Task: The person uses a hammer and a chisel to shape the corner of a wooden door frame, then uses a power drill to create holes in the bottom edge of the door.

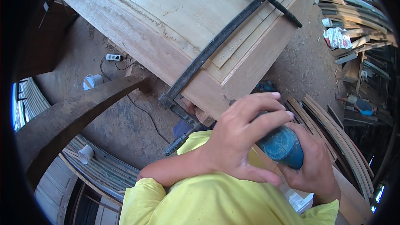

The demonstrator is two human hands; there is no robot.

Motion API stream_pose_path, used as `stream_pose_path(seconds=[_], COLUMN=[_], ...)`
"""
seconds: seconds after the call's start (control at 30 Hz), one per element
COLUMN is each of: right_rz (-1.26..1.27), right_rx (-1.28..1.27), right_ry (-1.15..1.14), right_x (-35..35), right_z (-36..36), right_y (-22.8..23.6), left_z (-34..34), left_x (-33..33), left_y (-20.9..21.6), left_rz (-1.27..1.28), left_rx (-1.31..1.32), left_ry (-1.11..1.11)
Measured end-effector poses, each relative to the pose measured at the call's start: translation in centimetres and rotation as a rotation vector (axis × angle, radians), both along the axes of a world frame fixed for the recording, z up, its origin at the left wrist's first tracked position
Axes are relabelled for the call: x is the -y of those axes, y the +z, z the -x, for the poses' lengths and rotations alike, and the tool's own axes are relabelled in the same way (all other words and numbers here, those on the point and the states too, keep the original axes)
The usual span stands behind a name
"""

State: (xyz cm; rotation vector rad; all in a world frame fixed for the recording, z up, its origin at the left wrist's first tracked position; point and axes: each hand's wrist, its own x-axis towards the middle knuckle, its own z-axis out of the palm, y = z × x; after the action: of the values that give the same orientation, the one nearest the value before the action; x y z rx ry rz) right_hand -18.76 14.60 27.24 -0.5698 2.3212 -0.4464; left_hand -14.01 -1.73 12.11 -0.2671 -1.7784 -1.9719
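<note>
The blue tool [283, 143] sits right of centre in the lower half, near the wooden panel's [254, 64] corner. The right hand [312, 160] wraps its rounded end; the left hand [243, 135] spreads above, contact unclear. It looks stiff, fairly heavy, perhaps slippery where smooth; best held around its thick body.
</note>
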Motion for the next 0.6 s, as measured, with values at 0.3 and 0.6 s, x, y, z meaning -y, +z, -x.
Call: stream_pose_path(seconds=[0.3,0.6], right_rz=[-0.040,-0.095], right_rx=[-0.062,0.132], right_ry=[-0.016,-0.019], right_x=[0.2,1.0], right_z=[-1.4,1.1], right_y=[-0.3,0.7], left_z=[0.2,1.5], left_x=[-2.0,-1.3], left_y=[-0.1,0.0], left_rz=[0.033,0.016], left_rx=[0.004,0.051], left_ry=[-0.061,-0.080])
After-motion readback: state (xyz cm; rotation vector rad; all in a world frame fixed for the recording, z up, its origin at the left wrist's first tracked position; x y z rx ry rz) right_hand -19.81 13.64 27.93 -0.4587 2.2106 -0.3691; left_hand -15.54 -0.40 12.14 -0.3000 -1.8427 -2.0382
